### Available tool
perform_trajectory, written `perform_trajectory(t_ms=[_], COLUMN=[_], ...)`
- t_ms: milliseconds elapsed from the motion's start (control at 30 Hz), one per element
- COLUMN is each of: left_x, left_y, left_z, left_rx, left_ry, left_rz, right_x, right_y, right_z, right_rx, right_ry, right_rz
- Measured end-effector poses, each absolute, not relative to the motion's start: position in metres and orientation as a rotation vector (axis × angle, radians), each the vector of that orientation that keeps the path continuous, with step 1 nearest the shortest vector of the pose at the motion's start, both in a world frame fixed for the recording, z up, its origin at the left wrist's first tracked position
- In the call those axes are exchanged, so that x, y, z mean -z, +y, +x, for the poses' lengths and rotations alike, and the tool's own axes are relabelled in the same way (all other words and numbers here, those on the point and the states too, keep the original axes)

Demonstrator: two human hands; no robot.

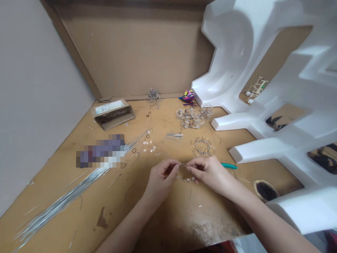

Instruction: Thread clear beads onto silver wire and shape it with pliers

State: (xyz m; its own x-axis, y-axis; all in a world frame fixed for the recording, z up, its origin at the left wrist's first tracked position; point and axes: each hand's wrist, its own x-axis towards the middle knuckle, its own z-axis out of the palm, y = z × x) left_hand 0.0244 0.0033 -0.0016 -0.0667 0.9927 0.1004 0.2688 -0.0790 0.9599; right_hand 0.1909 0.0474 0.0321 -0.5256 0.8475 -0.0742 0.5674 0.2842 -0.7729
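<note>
My left hand (165,173) and my right hand (205,170) face each other above the table, both pinching a short stretch of thin wire (182,165) between thumb and forefinger. Below the fingers hangs a curve of clear beads (188,180) on wire, partly hidden by the hands; it seems joined to the pinched wire. Just beyond my right hand lies a finished-looking ring of wire loops and clear beads (202,146). The teal handle of a tool (229,166) sticks out behind my right wrist, its other end hidden.
A long bundle of straight wires (79,191) lies at left. Loose clear beads (150,146) and short wire pieces (174,135) are mid-table. Farther back are beaded wire rings (191,118), an open cardboard box (114,114) and a colourful ball-like object (188,96). White moulded foam (252,154) borders the right.
</note>
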Motion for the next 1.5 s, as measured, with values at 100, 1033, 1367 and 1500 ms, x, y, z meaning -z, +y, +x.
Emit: perform_trajectory(t_ms=[100, 1033, 1367, 1500], left_x=[0.001, -0.007, -0.006, -0.002], left_y=[0.002, 0.007, 0.014, 0.015], left_z=[0.024, 0.014, -0.002, 0.000], left_rx=[-1.165, -1.099, -1.228, -1.213], left_ry=[1.430, 1.169, 1.010, 1.083], left_rz=[1.530, 1.094, 0.851, 0.949], right_x=[-0.033, -0.031, -0.017, -0.016], right_y=[0.045, 0.043, 0.044, 0.044], right_z=[0.191, 0.201, 0.208, 0.209], right_rx=[-0.995, -1.829, -1.893, -1.783], right_ry=[-2.236, -1.873, -1.777, -1.735], right_rz=[-1.268, -1.053, -1.113, -1.134])
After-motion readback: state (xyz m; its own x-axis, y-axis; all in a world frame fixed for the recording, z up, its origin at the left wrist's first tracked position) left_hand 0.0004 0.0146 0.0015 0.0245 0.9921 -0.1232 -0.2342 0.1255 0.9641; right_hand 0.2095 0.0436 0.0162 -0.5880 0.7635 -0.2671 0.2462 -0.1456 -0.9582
